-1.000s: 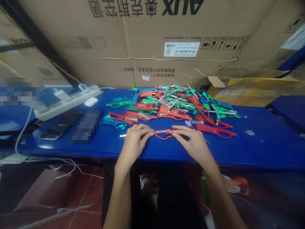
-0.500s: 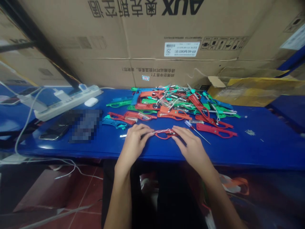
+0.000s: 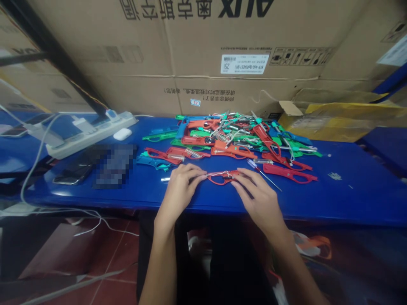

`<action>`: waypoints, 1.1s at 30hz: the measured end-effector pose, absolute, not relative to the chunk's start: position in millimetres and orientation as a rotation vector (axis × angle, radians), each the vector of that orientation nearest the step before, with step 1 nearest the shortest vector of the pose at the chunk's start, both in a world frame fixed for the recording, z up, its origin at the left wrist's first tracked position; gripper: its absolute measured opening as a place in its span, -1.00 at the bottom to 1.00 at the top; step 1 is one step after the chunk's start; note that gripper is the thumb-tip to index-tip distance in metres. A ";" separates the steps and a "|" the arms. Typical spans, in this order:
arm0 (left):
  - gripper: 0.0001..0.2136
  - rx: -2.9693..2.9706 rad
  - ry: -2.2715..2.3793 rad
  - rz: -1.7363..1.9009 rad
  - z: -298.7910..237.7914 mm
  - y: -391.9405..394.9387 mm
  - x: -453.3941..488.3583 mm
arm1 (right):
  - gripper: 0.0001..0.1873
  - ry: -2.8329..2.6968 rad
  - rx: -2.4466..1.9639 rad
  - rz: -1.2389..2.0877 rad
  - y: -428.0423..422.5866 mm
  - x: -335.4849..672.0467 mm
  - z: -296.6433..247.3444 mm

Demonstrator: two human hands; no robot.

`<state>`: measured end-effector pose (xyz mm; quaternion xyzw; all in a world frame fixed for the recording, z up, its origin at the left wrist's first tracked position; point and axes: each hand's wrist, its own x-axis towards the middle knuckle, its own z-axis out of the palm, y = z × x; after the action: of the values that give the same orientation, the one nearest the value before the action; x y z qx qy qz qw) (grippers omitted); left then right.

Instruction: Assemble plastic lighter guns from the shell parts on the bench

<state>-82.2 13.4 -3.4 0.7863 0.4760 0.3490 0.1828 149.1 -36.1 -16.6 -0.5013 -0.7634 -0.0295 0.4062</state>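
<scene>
Between my hands lies a red plastic lighter casing (image 3: 218, 182) of the long-nosed kind, with a looped grip and thin white wires along it. My left hand (image 3: 180, 190) is closed on its left end, thumb and fingers pinched. A metal tube end (image 3: 165, 179) shows beyond that hand, in line with the casing. The fingers of my right hand (image 3: 259, 195) are closed round the casing's right end, which they partly cover. Just past the right hand lies a small screwdriver (image 3: 259, 168) with a clear purplish handle.
Behind my hands is a heap of red, green, blue and orange lighter parts (image 3: 233, 135). A power strip (image 3: 92, 133), a white case (image 3: 122, 134) and dark phones (image 3: 74, 169) occupy the left. A torn yellow-taped carton (image 3: 337, 120) stands right, with large cardboard boxes (image 3: 190, 51) behind.
My right hand has shifted slightly right along the casing, and its fingers have changed position. The left hand keeps its pinch. The whole view has moved a little.
</scene>
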 end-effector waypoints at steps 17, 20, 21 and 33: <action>-0.89 2.235 1.355 0.954 -3.4 14.4 -82.1 | -0.71 -2.002 -1.362 0.001 -36.2 146.3 -14.2; -0.89 2.241 1.373 0.949 -4.6 13.2 -81.9 | -0.70 -2.021 -1.377 0.001 -37.1 146.1 -13.3; -0.88 2.244 1.383 0.948 -4.7 12.6 -82.0 | -0.70 -2.023 -1.377 -0.006 -37.3 146.1 -13.3; -0.85 2.349 1.304 0.650 29.8 24.8 -74.7 | -0.66 -2.157 -1.394 -0.094 -36.2 146.8 -13.4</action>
<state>-74.7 24.8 29.8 0.8346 0.4635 0.2310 0.1876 146.8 -36.2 -13.4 -0.5205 -0.8052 -0.0351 0.2821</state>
